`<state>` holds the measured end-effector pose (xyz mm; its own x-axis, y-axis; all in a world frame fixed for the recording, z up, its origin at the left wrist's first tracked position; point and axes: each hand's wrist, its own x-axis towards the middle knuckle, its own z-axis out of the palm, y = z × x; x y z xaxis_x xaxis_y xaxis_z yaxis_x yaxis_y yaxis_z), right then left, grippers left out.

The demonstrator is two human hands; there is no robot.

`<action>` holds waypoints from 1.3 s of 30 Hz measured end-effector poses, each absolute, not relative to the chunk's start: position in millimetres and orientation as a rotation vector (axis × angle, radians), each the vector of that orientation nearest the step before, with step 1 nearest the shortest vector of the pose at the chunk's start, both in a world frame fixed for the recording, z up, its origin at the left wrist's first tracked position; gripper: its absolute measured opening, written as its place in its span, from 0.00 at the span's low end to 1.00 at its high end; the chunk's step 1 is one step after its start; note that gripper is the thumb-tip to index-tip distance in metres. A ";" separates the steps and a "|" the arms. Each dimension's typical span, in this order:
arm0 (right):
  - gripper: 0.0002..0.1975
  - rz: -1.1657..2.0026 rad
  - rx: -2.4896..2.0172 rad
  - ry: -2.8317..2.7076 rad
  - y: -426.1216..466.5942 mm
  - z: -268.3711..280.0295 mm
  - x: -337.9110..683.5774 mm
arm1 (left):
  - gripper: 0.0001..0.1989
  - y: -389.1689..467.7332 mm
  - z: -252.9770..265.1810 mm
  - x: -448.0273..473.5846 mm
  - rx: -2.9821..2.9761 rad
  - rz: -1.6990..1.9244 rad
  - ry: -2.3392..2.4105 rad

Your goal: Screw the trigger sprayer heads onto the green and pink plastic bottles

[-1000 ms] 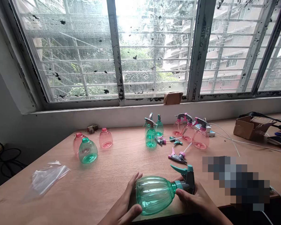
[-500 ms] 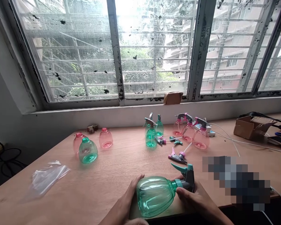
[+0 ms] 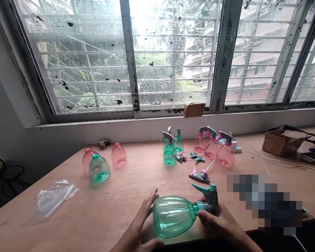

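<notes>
A green spray bottle (image 3: pixel 173 217) lies on its side in front of me, its grey-and-teal trigger head (image 3: pixel 212 197) pointing right. Around the collar and the head, my right hand (image 3: pixel 224 224) is closed, thumb on the neck. At the bottle's base my left hand (image 3: pixel 139 225) is open, fingers and thumb spread apart on either side; I cannot tell whether it touches the plastic. Just beyond lies a loose pink-and-grey trigger head (image 3: pixel 199 175). Farther back are another pink-collared trigger head (image 3: pixel 182 157) and a teal one (image 3: pixel 197 157).
Assembled green spray bottles (image 3: pixel 169 154) and pink ones (image 3: pixel 225 155) stand at the back. Headless bottles, green (image 3: pixel 99 169) and pink (image 3: pixel 119 155), stand left, near a clear plastic bag (image 3: pixel 56 199). At right are a cardboard box (image 3: pixel 278 144), cables and a blurred patch.
My left hand has opened, its fingers and thumb spreading away from the bottle's base. The bottle has turned slightly; my right hand keeps its hold at the neck.
</notes>
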<state>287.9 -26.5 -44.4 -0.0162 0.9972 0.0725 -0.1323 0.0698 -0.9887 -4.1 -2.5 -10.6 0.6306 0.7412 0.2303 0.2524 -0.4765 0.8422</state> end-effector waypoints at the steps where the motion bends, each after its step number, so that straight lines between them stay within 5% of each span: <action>1: 0.27 1.222 -1.049 -1.164 -26.5 -44.6 287.9 | 0.47 -1.8 -11.1 -4.5 2.059 0.760 0.773; 9: 0.25 1.208 -0.987 -1.139 -25.9 -41.8 287.2 | 0.30 -2.2 -3.8 -4.3 1.846 0.744 0.727; 15: 0.26 1.276 -0.984 -1.155 -25.4 -44.1 287.8 | 0.48 0.6 -14.1 -3.2 1.922 0.668 0.859; 20: 0.28 1.266 -1.032 -1.149 -26.2 -43.8 288.3 | 0.52 -2.9 -11.8 -4.3 2.008 0.640 0.855; 28: 0.28 1.238 -1.038 -1.152 -26.8 -41.5 288.6 | 0.32 -4.8 -1.1 -5.6 1.932 0.673 0.884; 39: 0.31 1.234 -1.128 -1.127 -24.2 -37.4 289.2 | 0.48 1.1 -6.4 0.8 1.817 0.713 0.663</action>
<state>289.2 -24.2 -37.4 0.0167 0.9998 0.0147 -0.1048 0.0164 -0.9944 0.8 1.1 -6.4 0.6719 0.7221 0.1647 0.1119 -0.3188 0.9412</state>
